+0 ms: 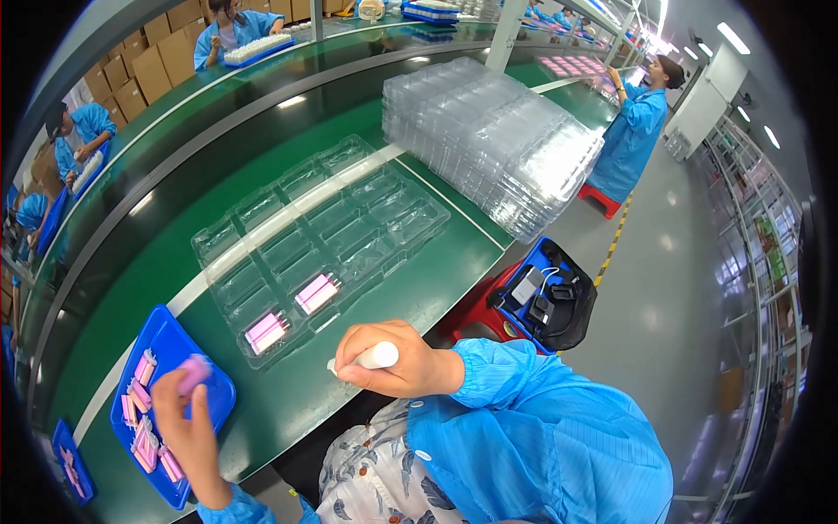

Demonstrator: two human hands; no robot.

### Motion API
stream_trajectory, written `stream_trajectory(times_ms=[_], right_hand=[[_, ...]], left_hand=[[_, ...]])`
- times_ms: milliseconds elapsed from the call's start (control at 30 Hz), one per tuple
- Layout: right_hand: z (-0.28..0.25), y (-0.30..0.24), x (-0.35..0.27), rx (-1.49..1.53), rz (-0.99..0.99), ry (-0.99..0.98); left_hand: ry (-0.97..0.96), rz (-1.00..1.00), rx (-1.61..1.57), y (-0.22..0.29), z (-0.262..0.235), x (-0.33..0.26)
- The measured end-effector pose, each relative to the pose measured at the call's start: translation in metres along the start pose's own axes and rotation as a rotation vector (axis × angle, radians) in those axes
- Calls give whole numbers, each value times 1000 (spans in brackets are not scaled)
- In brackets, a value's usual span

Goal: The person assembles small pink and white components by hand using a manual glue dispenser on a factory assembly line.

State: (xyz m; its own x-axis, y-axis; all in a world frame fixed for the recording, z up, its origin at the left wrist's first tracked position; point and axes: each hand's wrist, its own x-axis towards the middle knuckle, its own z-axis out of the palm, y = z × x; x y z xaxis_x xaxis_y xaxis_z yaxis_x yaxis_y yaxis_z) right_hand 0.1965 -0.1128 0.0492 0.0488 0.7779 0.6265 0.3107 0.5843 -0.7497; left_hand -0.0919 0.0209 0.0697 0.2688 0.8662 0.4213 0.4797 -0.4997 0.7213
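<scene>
Pink small part point(195, 370) pinched in left hand point(185, 425) fingertips, over blue tray point(171, 332). Right hand point(397, 362) fisted around white cylinder point(377, 355), long axis lying left-right. Clear blister tray point(323, 240) lies just ahead; right hand nearer.

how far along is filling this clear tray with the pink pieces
Early on. Done: two small pink rectangular pieces sit in near pockets of the clear plastic compartment tray. In hand: the left hand holds another pink piece over the blue plastic bin; the right hand grips a white cylindrical tool. Left: the other pockets look empty, more pink pieces wait in the bin, and a stack of clear trays stands behind.
</scene>
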Motion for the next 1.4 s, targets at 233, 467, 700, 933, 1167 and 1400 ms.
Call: stream_trajectory(times_ms=[233,467,700,933,1167,1400], right_hand=[[-13,1,-8,-87,14,34],[-27,-7,-14,-61,-26,101],[-47,-24,-22,-4,-197,297],[-99,-101,-23,86,-842,278],[-91,-113,9,47,-920,90],[-75,-88,13,87,-688,276]], left_hand=[[-366,234,21,66,82,-20],[-429,89,-125,35,106,-26],[-441,-14,-303,20,114,-37],[-397,-107,-389,14,116,-42],[-359,-32,-372,13,117,-48],[-268,-88,-380,19,121,-44]])
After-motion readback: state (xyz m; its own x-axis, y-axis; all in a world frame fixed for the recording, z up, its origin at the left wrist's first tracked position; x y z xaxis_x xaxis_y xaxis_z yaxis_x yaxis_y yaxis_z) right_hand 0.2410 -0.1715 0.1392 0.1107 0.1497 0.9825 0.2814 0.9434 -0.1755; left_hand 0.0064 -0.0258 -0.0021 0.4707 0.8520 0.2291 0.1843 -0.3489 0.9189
